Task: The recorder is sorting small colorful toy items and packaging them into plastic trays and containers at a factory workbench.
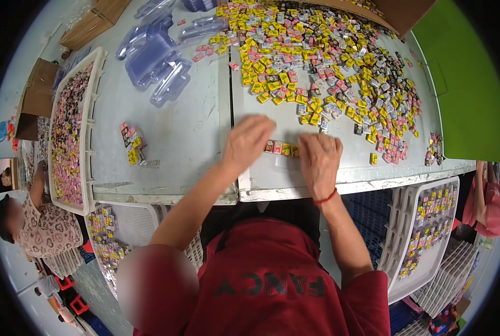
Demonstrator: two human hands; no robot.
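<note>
head view: left hand [249, 143], right hand [320, 159] flank small boxes [278, 148] on pale table [191, 134] beside green panel [471, 84]; grips unclear.

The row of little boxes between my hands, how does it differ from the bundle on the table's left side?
The row runs left to right; the bundle points mostly away from you. The row sits between your left hand and right hand, while the bundle lies apart from both. The row shows pink and yellow; the bundle also shows greyish parts. Both include small pink and yellow boxes.
</note>
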